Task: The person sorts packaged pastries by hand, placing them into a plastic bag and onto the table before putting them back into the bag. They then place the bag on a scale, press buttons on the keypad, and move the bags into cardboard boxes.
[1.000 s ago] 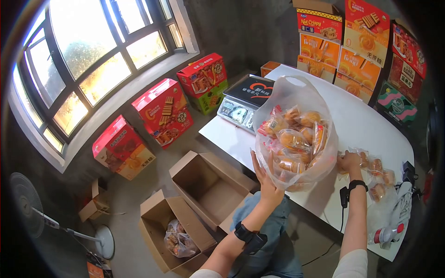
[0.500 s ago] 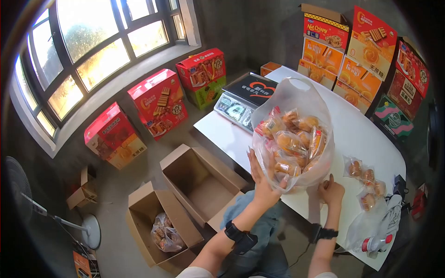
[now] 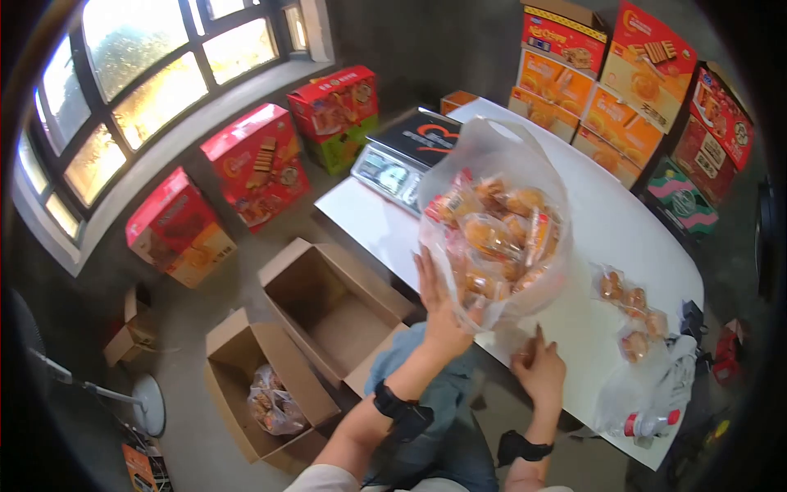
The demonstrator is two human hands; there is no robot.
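A translucent plastic bag point(image 3: 537, 148) stands open on the white table, filled with wrapped bread rolls point(image 3: 492, 234). My left hand point(image 3: 447, 324) steadies it at the lower left, fingers stretched up its outside and thumb by the front rim. Just below the bag is my right hand point(image 3: 541, 373), its index finger raised and the others curled round what looks like a small wrapped bread roll point(image 3: 523, 356), mostly hidden. Several more wrapped rolls point(image 3: 634, 302) lie on the table to the right.
A digital scale point(image 3: 393, 174) sits behind the bag on the table point(image 3: 369, 221). Two open cartons, one bare inside point(image 3: 328, 303) and one holding a bagged bundle point(image 3: 275, 402), stand on the floor. A bottle point(image 3: 652, 423) lies at right. Snack boxes point(image 3: 254, 164) line the walls.
My right hand has moved left, closer under the front of the bag. The whole view has shifted slightly. My left hand keeps its place on the bag.
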